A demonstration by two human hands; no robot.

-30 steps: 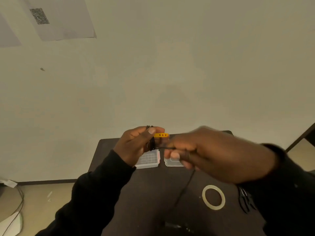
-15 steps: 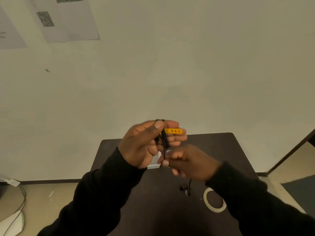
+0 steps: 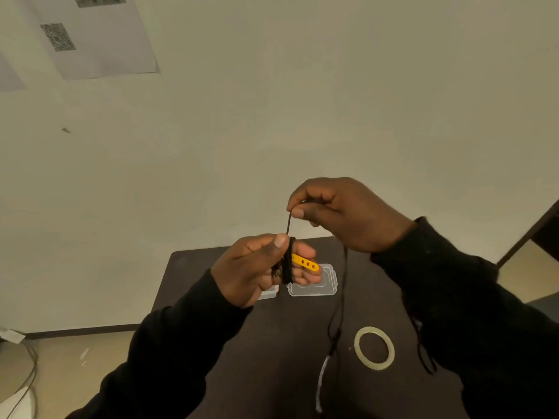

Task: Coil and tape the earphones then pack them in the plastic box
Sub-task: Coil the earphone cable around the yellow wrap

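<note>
A single head-worn view looks forward and down, close over both hands, the table (image 3: 211, 264) just beyond.

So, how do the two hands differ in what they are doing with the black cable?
The left hand sits lower, its fingers wrapped by the coiled black cable, with a yellow strap against them. The right hand is raised higher and pinches one single strand between thumb and fingertip, pulling it up from the coil. The loose cable end hangs below it towards the table. Both hold the same cable, above the table.
</note>
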